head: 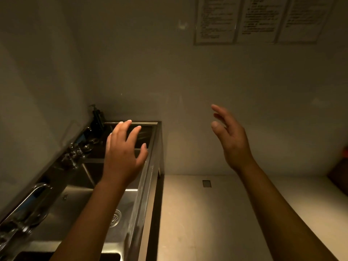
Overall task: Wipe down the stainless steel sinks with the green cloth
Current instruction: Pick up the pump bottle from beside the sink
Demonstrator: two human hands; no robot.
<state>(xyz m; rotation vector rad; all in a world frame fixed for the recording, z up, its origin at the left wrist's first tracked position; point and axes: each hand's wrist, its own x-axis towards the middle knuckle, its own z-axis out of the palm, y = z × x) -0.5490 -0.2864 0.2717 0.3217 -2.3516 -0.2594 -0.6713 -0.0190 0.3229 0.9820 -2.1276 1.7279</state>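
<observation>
**Both hands empty, no cloth in sight**

The left hand (123, 153) hovers with fingers spread and holds nothing. The right hand (230, 140) is raised beside it, fingers relaxed and apart, also empty. The green cloth appears nowhere in view, so the main risk is that wiping cannot start until it is found. The sinks (140, 213) lie directly under the left hand. A sweep there in this dim light could knock the taps (75, 153) to its left or tip the pump bottle (97, 114) beyond its fingertips.

Counts:
- Two hands.
- Three basins plainly seen, possibly a fourth at the bottom edge.
- One strainer (114, 218).
- Two tap sets.
- One bottle.
- Three wall notices (263, 16) above the right hand.
</observation>
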